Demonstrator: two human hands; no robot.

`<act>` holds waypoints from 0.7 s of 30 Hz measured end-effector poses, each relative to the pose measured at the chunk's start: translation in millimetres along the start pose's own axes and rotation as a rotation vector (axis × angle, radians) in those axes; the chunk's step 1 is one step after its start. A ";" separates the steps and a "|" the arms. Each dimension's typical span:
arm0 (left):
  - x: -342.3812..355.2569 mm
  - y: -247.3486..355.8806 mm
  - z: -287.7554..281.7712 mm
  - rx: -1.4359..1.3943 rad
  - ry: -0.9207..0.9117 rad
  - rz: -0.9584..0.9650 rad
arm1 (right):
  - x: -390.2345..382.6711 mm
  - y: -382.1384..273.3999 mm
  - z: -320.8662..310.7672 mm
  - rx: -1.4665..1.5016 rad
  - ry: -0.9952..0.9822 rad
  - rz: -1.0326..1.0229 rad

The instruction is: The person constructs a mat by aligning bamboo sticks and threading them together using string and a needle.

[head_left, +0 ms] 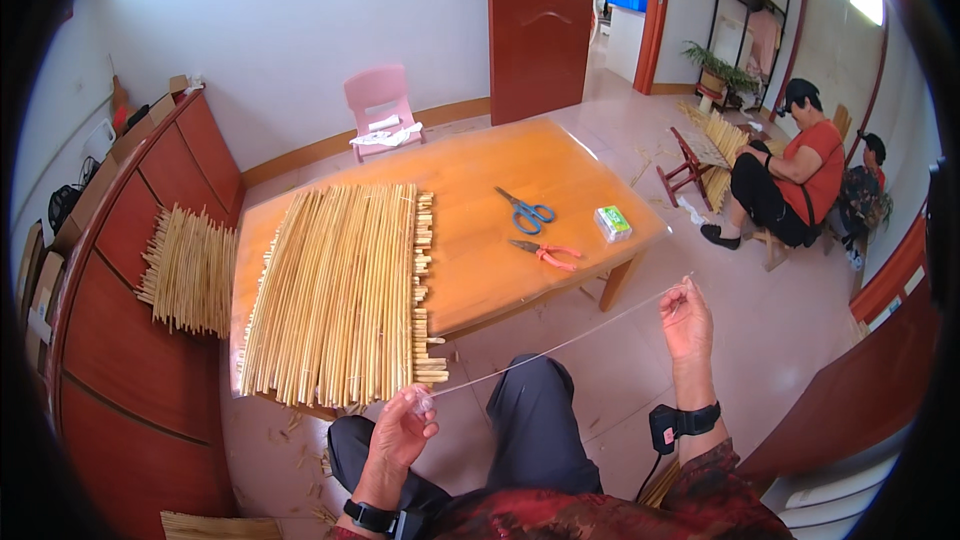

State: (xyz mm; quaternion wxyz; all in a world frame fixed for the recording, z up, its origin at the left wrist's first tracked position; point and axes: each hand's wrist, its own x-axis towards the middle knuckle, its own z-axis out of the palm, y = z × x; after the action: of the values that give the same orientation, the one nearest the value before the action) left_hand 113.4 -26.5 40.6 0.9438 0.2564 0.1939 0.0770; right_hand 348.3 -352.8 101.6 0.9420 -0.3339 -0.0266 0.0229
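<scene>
My left hand [402,430] is closed around a small wad of thin whitish thread, just off the near edge of a mat of straw-coloured stalks [335,290]. From it the thread [560,345] runs up to the right, nearly taut, above my knees. Its other end is pinched in the fingertips of my right hand [687,325], raised beyond the table's near right corner. The mat lies on the orange wooden table [480,155], its stalks side by side with uneven ends. Right of it rest dark scissors with blue handles [527,212] and red-handled pliers [545,253].
A green-and-white pack [612,223] sits near the table's right edge. More stalks [190,270] lean by the red cabinet [135,340] on the left. Behind the table is a pink chair [378,100]. At right, a seated person [808,170] works at another stalk mat.
</scene>
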 end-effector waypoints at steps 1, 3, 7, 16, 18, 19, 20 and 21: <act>2.1 0.1 0.5 -0.032 -0.106 -0.093 | 5.3 -5.5 -1.9 0.018 -0.003 -0.028; 4.0 -3.7 5.4 -0.048 -0.139 -0.129 | 12.5 -10.6 -2.5 0.015 -0.026 -0.046; 13.7 -13.9 5.5 0.290 -0.064 -0.203 | 31.2 -27.0 -9.4 0.012 -0.014 -0.129; 122.2 12.0 21.8 0.401 -0.150 -0.028 | 52.6 -75.3 -52.4 -0.012 0.149 -0.305; 144.4 16.1 54.6 0.414 -0.069 -0.010 | 47.2 -84.7 -63.8 0.025 0.246 -0.304; 155.2 15.1 70.3 0.427 0.014 0.013 | 43.2 -89.5 -71.4 0.066 0.338 -0.301; 165.3 13.4 79.2 0.425 0.013 0.012 | 40.7 -91.7 -83.3 0.065 0.338 -0.302; 178.6 11.0 84.8 0.448 0.008 0.047 | 36.7 -92.6 -96.4 0.045 0.304 -0.296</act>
State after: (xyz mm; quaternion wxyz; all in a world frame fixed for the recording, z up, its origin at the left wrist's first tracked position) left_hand 310.3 -11.8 55.2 0.8605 0.4636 0.2040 0.0550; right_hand 393.6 -482.9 86.4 0.9355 -0.3046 0.0676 -0.1659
